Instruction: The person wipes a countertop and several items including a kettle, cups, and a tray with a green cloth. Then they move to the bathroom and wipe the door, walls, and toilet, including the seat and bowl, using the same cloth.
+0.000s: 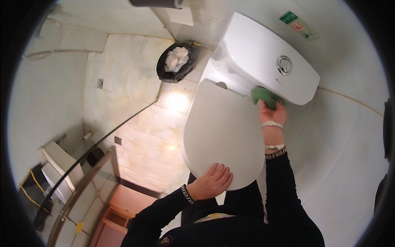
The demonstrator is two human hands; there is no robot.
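A white toilet fills the middle of the view, its lid point(224, 131) down and its cistern point(259, 49) behind, with a round chrome flush button point(284, 65) on top. My right hand point(273, 113) is closed on a green cloth point(266, 97), which lies against the lower front of the cistern by the lid's right hinge. The fingertips are partly hidden by the cloth. My left hand point(211, 182) rests flat on the front edge of the lid, fingers stretched out, holding nothing.
A bin with a black liner point(162, 68) and crumpled paper stands left of the toilet. A glass panel edge point(135, 114) runs across the left side. The wall point(349, 123) is close on the right. An orange-pink cabinet point(123, 206) stands at the lower left.
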